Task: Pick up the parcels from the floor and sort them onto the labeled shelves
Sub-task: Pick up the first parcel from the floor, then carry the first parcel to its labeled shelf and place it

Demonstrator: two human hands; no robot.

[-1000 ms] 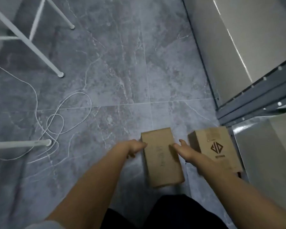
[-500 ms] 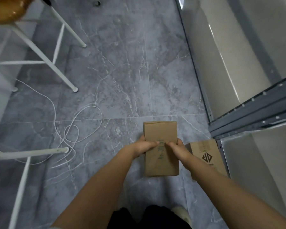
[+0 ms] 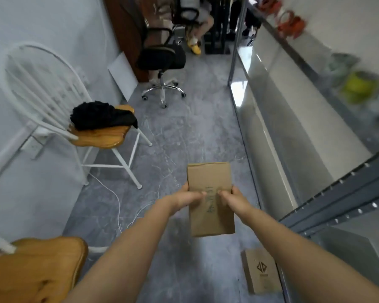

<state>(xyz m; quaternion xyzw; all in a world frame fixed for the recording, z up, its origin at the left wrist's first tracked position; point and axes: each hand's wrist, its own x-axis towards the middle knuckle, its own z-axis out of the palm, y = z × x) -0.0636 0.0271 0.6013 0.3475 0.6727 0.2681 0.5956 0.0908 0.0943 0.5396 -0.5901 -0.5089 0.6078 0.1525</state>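
Observation:
A plain brown cardboard parcel (image 3: 209, 182) with faint writing on its top face is held in the air over the grey floor. My left hand (image 3: 189, 199) grips its left edge and my right hand (image 3: 232, 196) grips its right edge, thumbs on top. A second brown parcel (image 3: 260, 272) with a dark diamond logo lies flat on the floor at the lower right, beside the foot of the grey metal shelving (image 3: 337, 200) that runs along the right side.
A white chair with a wooden seat (image 3: 101, 136) and a black cloth on it stands at the left. Another wooden seat (image 3: 35, 267) sits at the lower left. A white cable (image 3: 116, 200) trails over the floor. A black office chair (image 3: 162, 60) and a seated person's legs are at the far end.
Both hands closed on the plain parcel and lifted it off the floor. My view rose from the floor to the aisle, so the logo parcel now lies lower in the frame.

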